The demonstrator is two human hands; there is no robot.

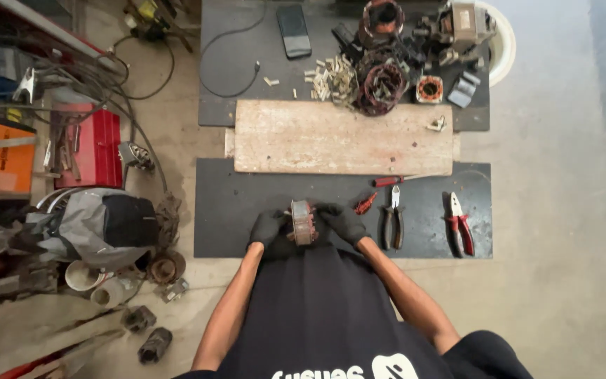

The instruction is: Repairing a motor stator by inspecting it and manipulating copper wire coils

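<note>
You have the small rusty round metal motor core (303, 222) clasped between both hands, low over the near edge of the black rubber mat (233, 210), just in front of your torso. Your left hand (268, 226), in a black glove, closes on it from the 9 o'clock side; your right hand (344, 222), gloved the same, closes on it from 3 o'clock — both grips are shut on the core, fingers curled round its rim. Forearms run in from your sides, elbows bent and spread, wrists turned inward so the core sits on edge between the palms.

By the look of it, you are at the holding and inspecting stage. A next move would want one hand free for a tool, so the other must carry the core alone.

The tools lie at 3 o'clock from the core: black-handled cutters (392, 219) near your right hand, red-handled pliers (459, 223) farther out. At 12 o'clock lies the pale worn wooden board (341, 137), and beyond it the copper-wound stator heap (380, 84).
</note>
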